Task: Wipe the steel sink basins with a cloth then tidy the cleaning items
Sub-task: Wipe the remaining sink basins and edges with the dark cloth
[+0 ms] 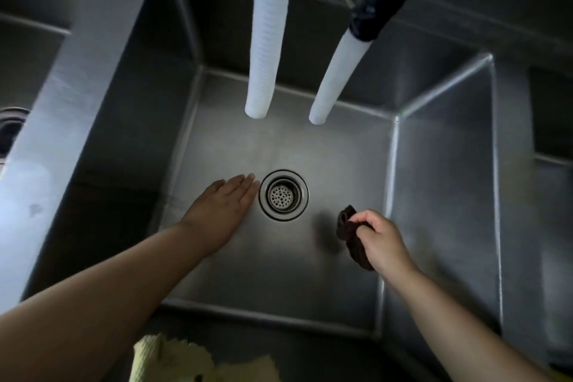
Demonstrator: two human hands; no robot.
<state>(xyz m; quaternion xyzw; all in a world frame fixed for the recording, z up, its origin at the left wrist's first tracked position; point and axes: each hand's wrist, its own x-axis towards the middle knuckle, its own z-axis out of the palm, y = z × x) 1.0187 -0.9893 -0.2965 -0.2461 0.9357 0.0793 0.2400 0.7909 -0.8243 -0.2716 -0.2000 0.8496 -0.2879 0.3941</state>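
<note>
Steel sink basin (434, 183), middle one: drain strainer (283, 195) at center, two white hoses (263, 40) hanging over it. Left hand (221, 211) flat & open on basin floor beside drain. Right hand (383, 242) clenched round dark cloth (352, 234), just above floor, right of drain.

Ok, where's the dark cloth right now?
The dark cloth is bunched in the right hand, low in the middle basin, just right of the drain.
</note>
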